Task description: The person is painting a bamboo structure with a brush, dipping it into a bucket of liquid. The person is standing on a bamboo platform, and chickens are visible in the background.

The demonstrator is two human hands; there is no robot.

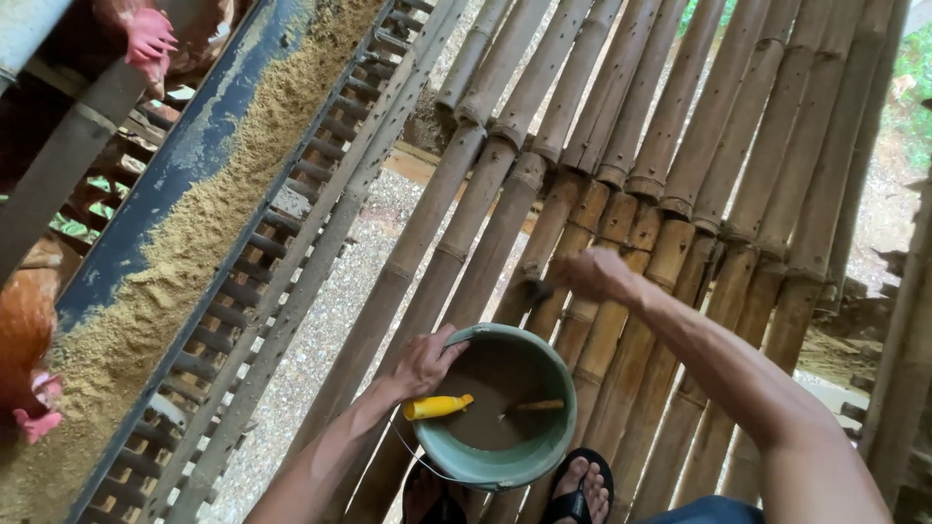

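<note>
Hands: left (pixel 424 364) grips bucket (pixel 505 466) (right (pixel 592 274) fisted).

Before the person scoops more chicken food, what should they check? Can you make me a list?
1. Left hand grips the bucket rim: ok.
2. Bucket has feed left: ok, a brownish layer covers the bottom.
3. Right hand free to scoop: cannot tell, it is closed and blurred, maybe holding something dark.
4. Trough has room: ok, feed lies along it, not heaped over the edge.
5. Hens clear of the trough: not ok, one head is close to the feed.
6. Feet steady on the bamboo floor: ok.
</note>
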